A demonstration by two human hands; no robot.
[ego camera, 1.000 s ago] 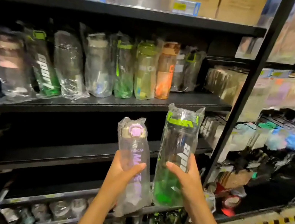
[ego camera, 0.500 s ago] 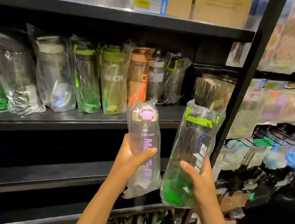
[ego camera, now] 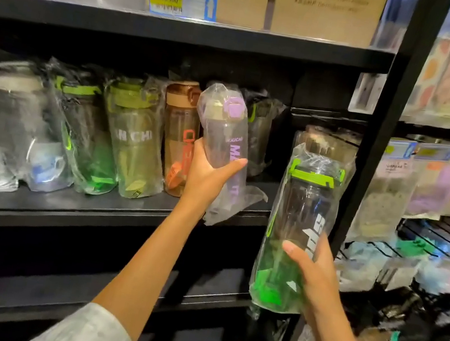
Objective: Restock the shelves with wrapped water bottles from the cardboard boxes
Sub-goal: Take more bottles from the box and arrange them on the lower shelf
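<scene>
Both hands grip wrapped bottles, left hand (ego camera: pixel 208 173) higher than right hand (ego camera: pixel 311 269).

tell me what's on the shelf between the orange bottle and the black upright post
In the head view, the purple-lidded bottle held by the left hand, a dark wrapped bottle behind it, then bare shelf.

Olive bottle (ego camera: pixel 133 140): "CHI". Purple-lidded bottle (ego camera: pixel 225 140): "MAUCAN". Yellow price tag (ego camera: pixel 182 0), at 12 o'clock: "6.00"; carton print is unreadable.

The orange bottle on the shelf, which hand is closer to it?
Left. The left hand, holding the purple bottle, is right beside the orange bottle. The right hand holds the green bottle lower, farther right.
</scene>
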